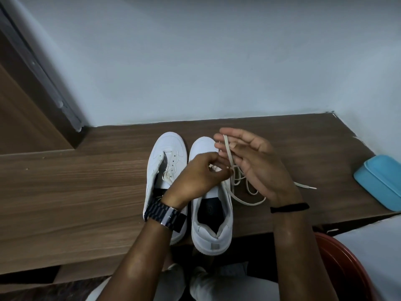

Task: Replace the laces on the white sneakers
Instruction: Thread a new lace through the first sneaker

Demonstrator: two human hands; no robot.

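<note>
**Lace handling: limp cord, take it near the tip**

Wood-grain worktop against pale wall, blue box at right edge. Two white sneakers side by side, toes toward wall, just beside each other. Left sneaker bare of lace, eyelets empty, tongue frayed. Right sneaker half hidden under both hands.

Lace: flat, cream, soft, no stiffness; sags in loose loops onto worktop right of shoe, free tip lying past right wrist. Likely very light, prone to twisting and tangling, low slip risk.

Left hand: fingers curled, pinching lace over right sneaker's eyelet area; exact eyelet not visible. Right hand: palm open, fingers loosely spread, lace draped across fingers, not clamped.

Judgement: best grip close to stiff tip for threading; pinch, not fist. Keep slack untangled. Sneaker light but stable, steady by sidewall if it shifts.
</note>
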